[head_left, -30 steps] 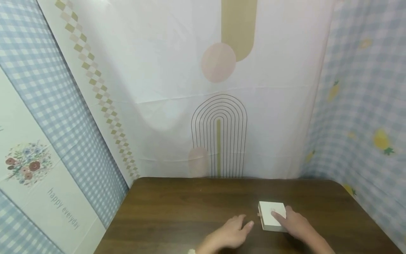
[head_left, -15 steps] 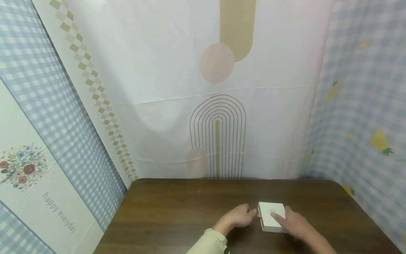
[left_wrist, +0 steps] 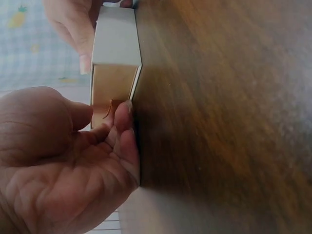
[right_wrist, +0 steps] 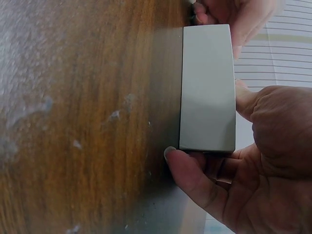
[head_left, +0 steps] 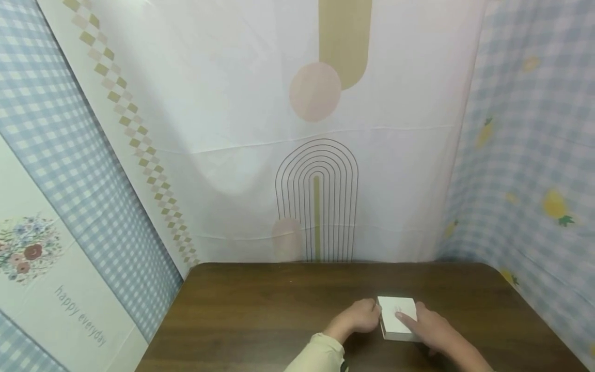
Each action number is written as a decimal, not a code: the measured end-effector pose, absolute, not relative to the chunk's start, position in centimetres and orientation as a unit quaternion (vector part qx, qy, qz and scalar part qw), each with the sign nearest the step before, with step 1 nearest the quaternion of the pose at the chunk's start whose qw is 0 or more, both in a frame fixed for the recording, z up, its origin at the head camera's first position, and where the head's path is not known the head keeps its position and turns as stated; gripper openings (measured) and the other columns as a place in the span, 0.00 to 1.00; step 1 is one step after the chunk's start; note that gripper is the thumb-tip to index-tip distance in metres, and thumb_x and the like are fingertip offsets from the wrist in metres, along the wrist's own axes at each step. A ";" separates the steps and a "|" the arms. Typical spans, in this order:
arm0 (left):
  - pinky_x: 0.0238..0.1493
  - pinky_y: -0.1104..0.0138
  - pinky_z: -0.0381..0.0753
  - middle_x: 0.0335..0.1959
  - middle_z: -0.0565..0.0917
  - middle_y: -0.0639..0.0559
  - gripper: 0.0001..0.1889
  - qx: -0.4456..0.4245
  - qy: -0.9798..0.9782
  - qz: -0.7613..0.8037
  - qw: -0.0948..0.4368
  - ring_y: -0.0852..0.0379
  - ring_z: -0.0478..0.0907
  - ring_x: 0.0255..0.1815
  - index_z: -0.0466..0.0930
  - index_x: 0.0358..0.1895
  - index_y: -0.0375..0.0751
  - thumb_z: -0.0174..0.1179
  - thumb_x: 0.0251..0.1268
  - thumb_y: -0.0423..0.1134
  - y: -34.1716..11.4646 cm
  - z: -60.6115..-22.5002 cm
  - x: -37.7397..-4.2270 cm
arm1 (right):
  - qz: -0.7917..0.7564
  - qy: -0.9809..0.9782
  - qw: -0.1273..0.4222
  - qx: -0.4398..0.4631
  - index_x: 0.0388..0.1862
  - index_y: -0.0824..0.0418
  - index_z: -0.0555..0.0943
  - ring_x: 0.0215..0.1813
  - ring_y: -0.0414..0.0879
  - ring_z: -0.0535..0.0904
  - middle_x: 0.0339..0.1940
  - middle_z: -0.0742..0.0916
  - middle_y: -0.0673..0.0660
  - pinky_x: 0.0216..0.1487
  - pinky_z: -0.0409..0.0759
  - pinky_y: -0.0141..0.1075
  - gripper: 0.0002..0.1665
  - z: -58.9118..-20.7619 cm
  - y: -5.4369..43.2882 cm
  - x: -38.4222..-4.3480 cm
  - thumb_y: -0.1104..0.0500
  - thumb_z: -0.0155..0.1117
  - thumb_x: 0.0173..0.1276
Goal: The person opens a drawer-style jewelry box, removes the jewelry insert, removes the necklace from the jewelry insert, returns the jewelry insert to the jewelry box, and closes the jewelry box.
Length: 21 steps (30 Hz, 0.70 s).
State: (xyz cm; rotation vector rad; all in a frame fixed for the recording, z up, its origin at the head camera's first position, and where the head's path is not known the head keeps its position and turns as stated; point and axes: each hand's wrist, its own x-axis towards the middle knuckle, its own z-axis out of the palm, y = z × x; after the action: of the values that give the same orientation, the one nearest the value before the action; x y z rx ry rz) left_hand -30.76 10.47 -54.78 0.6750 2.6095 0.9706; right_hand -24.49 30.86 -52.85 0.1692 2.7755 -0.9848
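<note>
A small white drawer-style gift box [head_left: 397, 316] lies flat on the brown table, right of centre. My right hand [head_left: 432, 325] grips its right end, thumb on the lid and the other fingers around the far end, as the right wrist view shows on the white box [right_wrist: 208, 87]. At the opposite end, my left hand [head_left: 360, 316] has its fingers curled at a small brown ribbon pull [left_wrist: 110, 108]. The ribbon stands out from the tan drawer front [left_wrist: 114, 80], partly hidden by the fingertips. The drawer front sits within the white sleeve.
The brown wooden table [head_left: 241, 310] has rounded far corners. Behind it hangs a white patterned cloth [head_left: 232, 206], with blue checked cloth [head_left: 520, 155] on the right and another checked cloth [head_left: 93, 144] on the left.
My left hand has moved right to the box's left end, its spread fingers curling in at the ribbon. My right hand and the box have stayed almost in place.
</note>
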 end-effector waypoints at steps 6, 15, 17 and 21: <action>0.31 0.69 0.73 0.25 0.77 0.55 0.12 0.252 0.873 0.381 0.169 0.60 0.71 0.25 0.77 0.33 0.43 0.51 0.80 0.40 9.6 -53.4 -30.1 | -0.325 0.939 0.096 0.060 0.77 0.86 0.52 0.31 0.52 0.83 0.54 0.81 0.85 0.21 0.86 0.44 0.62 -52.7 30.8 -24.3 0.31 0.57 0.79; 0.25 0.70 0.65 0.21 0.71 0.57 0.17 0.257 0.878 0.377 0.146 0.61 0.65 0.22 0.67 0.24 0.47 0.54 0.76 0.37 8.9 -53.7 -30.2 | -0.335 0.936 0.087 0.062 0.78 0.84 0.53 0.29 0.52 0.81 0.47 0.84 0.76 0.20 0.84 0.43 0.62 -52.8 30.1 -24.5 0.30 0.57 0.78; 0.25 0.70 0.64 0.21 0.70 0.57 0.17 0.260 0.877 0.376 0.146 0.61 0.65 0.22 0.67 0.23 0.48 0.54 0.76 0.37 9.0 -53.7 -30.2 | -0.334 0.937 0.085 0.062 0.77 0.85 0.54 0.29 0.52 0.81 0.45 0.84 0.74 0.20 0.84 0.43 0.61 -52.9 30.2 -24.4 0.30 0.57 0.79; 0.24 0.70 0.64 0.20 0.69 0.58 0.18 0.260 0.877 0.375 0.153 0.61 0.65 0.21 0.66 0.23 0.49 0.55 0.75 0.38 9.2 -53.4 -30.0 | -0.333 0.937 0.088 0.063 0.76 0.86 0.53 0.30 0.52 0.81 0.45 0.84 0.75 0.20 0.85 0.43 0.62 -52.8 30.5 -24.2 0.30 0.57 0.79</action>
State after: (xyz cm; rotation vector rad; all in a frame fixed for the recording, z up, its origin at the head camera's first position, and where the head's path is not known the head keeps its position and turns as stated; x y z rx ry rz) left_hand -29.99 9.16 -53.43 0.7466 2.5138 1.0748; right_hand -24.18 30.51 -52.80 0.1870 2.7899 -0.9903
